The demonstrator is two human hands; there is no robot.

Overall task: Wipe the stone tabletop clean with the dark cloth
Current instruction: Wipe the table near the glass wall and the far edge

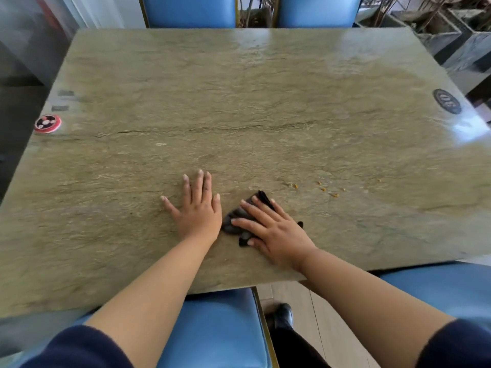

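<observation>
The greenish-brown stone tabletop [239, 102] fills most of the view. A small dark cloth [233, 219], crumpled, lies near the table's front edge. My right hand [273, 229] presses flat on top of the cloth, fingers spread and pointing left and away, covering most of it. Just left of the cloth, my left hand [198, 208] rests palm down on the bare stone with fingers apart, holding nothing. Several small orange crumbs [325, 188] are scattered on the stone to the right of the cloth.
A red round disc [47, 123] sits at the table's left edge, and a dark oval plaque [447, 101] near the right edge. Blue chairs [220, 328] stand at the near side and the far side [190, 10]. Stone planters [451, 33] stand at the back right.
</observation>
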